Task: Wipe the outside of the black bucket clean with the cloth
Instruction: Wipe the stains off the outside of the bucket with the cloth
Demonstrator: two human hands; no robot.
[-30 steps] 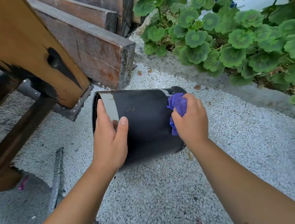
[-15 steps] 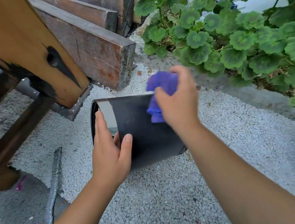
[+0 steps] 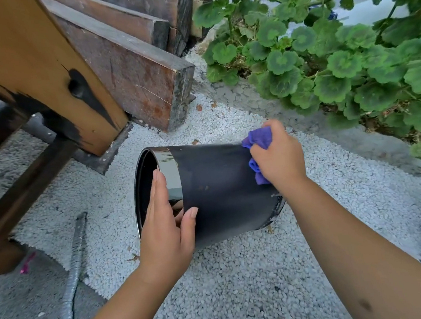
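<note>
**Black bucket on its side, steadied at the rim and wiped near the base**

White gravel (image 3: 239, 275) covers the ground across the middle of the view, with a bare grey strip at lower left. A thick orange-brown wooden post (image 3: 33, 61) rises at upper left, and dark stacked timbers (image 3: 137, 70) lean just behind it. A green round-leaved plant (image 3: 336, 51) fills the upper right.

The black bucket (image 3: 215, 185) lies on its side on the gravel in the centre, its open mouth facing left toward the post and its base pointing right. A glossy band runs around the wall just behind the rim.

Both forearms reach in from the bottom edge, bare and extended. The left hand (image 3: 165, 228) rests flat on the near side of the bucket at the rim, fingers straight and pressed together pointing away from the camera, thumb spread out to the right across the dark wall. It steadies rather than clasps.

The right hand (image 3: 278, 159) sits on the upper wall close to the base, wrist bent down, fingers curled tight around the purple cloth (image 3: 258, 140). Bunched folds of the cloth poke out above and to the left of the fist, pressed against the bucket's surface.

A grey ribbed hose (image 3: 72, 277) lies on the ground at lower left, well apart from the bucket.
</note>
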